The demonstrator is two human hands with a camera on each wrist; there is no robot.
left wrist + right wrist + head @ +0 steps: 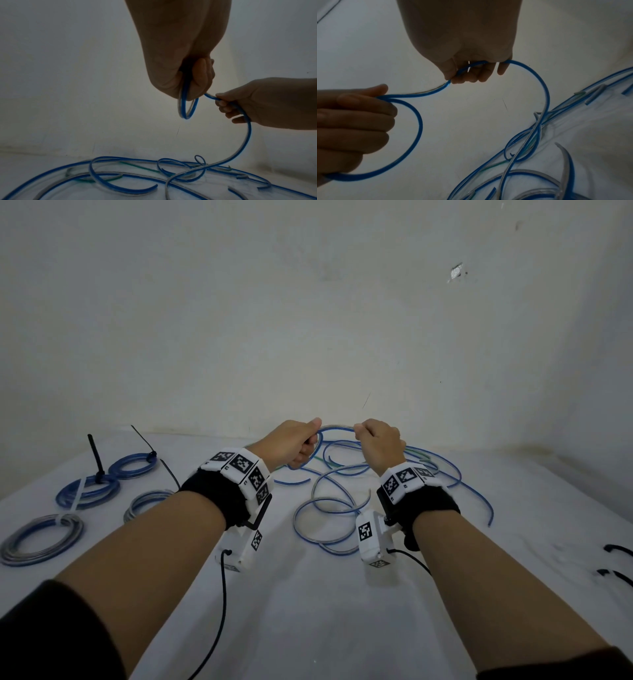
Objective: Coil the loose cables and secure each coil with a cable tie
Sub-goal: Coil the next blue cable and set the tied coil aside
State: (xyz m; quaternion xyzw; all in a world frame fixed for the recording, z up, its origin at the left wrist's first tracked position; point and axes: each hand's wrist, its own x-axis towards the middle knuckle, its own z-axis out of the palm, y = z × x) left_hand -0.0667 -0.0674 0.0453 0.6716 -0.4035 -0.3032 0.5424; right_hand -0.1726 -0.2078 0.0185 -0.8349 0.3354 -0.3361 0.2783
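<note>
Both hands are raised above the white table (308, 594), a short way apart. My left hand (303, 445) grips a small loop of blue-and-clear cable (186, 108) in its curled fingers. The same cable (337, 427) arcs across to my right hand (364, 436), which pinches it between thumb and curled fingers. In the right wrist view the loop (418, 121) hangs from the left hand (368, 112), and the cable passes through the right hand (471, 73). From there it drops to the tangle of loose cables (342, 491) on the table.
Several tied coils lie at the left: two blue (133, 465) (87, 491) and two greyer ones (41, 534) (147, 501). Black cable ties (618, 549) (615, 575) sit at the right edge. A white wall (308, 320) stands right behind the table.
</note>
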